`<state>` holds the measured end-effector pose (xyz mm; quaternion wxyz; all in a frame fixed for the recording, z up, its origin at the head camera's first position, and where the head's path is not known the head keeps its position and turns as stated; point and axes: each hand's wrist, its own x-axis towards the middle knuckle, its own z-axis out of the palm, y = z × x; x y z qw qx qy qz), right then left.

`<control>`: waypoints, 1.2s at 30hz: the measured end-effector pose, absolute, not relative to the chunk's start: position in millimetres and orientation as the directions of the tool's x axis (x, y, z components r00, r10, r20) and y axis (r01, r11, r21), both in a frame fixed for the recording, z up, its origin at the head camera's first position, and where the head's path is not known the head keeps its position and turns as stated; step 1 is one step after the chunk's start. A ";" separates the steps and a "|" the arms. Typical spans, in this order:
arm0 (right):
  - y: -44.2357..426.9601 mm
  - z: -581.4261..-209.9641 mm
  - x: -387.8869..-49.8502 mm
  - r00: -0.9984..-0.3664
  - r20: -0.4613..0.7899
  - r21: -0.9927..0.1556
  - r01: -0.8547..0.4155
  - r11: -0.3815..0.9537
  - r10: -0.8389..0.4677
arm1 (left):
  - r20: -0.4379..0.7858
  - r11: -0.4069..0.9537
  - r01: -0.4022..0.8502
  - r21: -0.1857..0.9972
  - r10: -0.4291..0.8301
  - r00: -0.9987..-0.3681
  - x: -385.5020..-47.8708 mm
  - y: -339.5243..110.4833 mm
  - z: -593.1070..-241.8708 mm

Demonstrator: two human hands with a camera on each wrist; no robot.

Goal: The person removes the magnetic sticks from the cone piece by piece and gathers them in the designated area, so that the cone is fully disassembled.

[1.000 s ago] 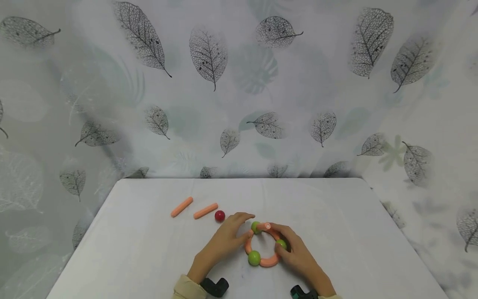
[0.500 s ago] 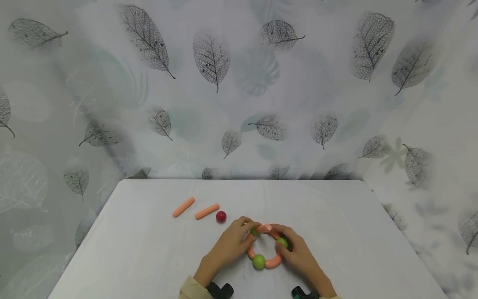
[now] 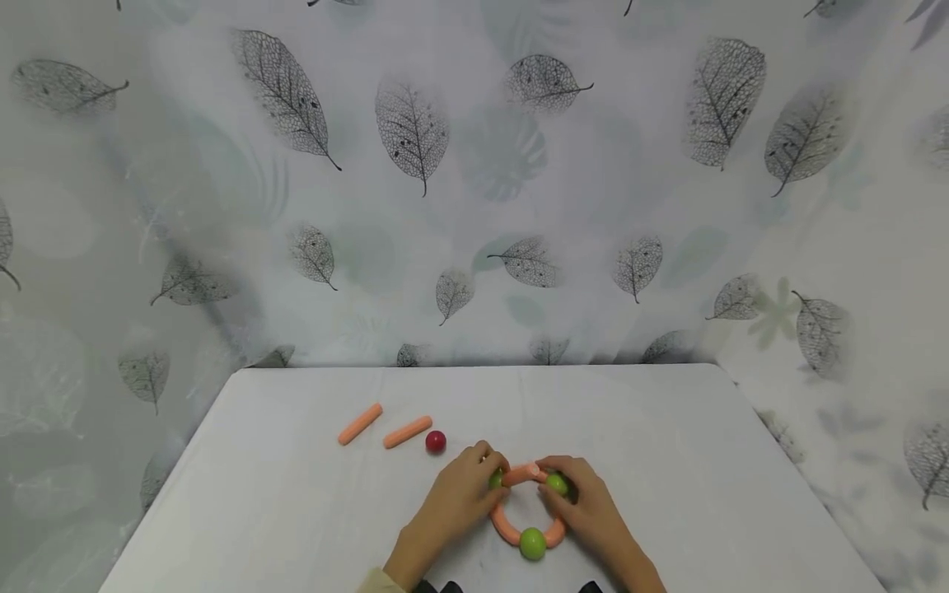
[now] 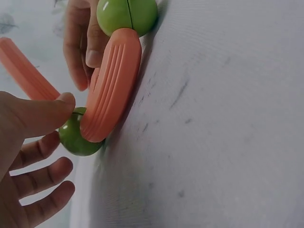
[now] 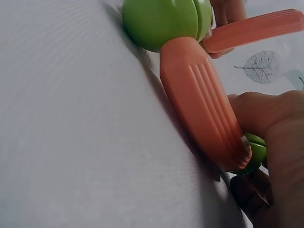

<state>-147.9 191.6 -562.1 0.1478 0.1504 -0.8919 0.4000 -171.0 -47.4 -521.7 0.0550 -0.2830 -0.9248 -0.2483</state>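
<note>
A ring of curved orange rods (image 3: 504, 525) joined by green balls lies on the table in the head view. My left hand (image 3: 460, 487) pinches the ring's left ball (image 4: 78, 135) between thumb and fingers. On the opposite side, my right hand (image 3: 587, 501) grips the right green ball (image 3: 557, 483). The front green ball (image 3: 532, 543) touches neither hand. From the left ball a straight orange rod (image 3: 521, 473) juts up at a slant. Close to the right wrist camera, a curved rod (image 5: 204, 104) runs between two balls.
Two loose straight orange rods, one farther left (image 3: 360, 424) and one nearer (image 3: 408, 432), lie beyond my left hand. Beside them sits a red ball (image 3: 436, 442). The white table (image 3: 296, 494) backs onto a leaf-patterned curtain (image 3: 474, 165).
My left hand has closed in on the left green ball. The ring has turned, and its front ball has shifted to the right. My right hand keeps its grip.
</note>
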 end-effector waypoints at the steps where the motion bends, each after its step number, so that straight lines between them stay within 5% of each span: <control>1: 192.0 -562.7 -147.4 -0.910 0.388 -0.665 -0.387 0.639 -0.148 | 0.236 0.716 0.555 0.423 0.505 -0.830 -170.2 -47.0 -521.8; 11: 191.9 -562.6 -149.0 -0.902 0.397 -0.660 -0.409 0.630 -0.170 | 0.323 0.656 0.638 0.402 0.550 -0.770 -164.6 -43.8 -520.1; 36: 191.3 -558.7 -148.9 -0.927 0.330 -0.666 -0.361 0.653 -0.176 | 0.434 0.645 0.667 0.372 0.514 -0.740 -166.5 -44.9 -517.6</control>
